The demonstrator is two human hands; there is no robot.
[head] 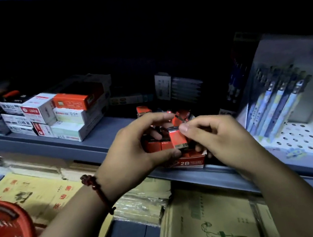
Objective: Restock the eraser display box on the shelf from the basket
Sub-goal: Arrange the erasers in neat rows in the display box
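The red eraser display box (190, 162), marked 2B on its front, stands at the front edge of the grey shelf (101, 140). My left hand (134, 153) curls around a stack of red erasers (157, 145) just above the box. My right hand (215, 137) pinches one red eraser (179, 139) at its top end, holding it upright against the stack. More red erasers (182, 114) lie in the back of the box. The red basket (6, 232) sits at the lower left, with white packs visible through its mesh.
Stacked white and orange refill boxes (62, 112) sit on the shelf to the left. A pen display stand (287, 107) is on the right. Yellow exercise books (207, 220) and dark boxes lie on the lower shelf under my arms. Shelf depth is dark.
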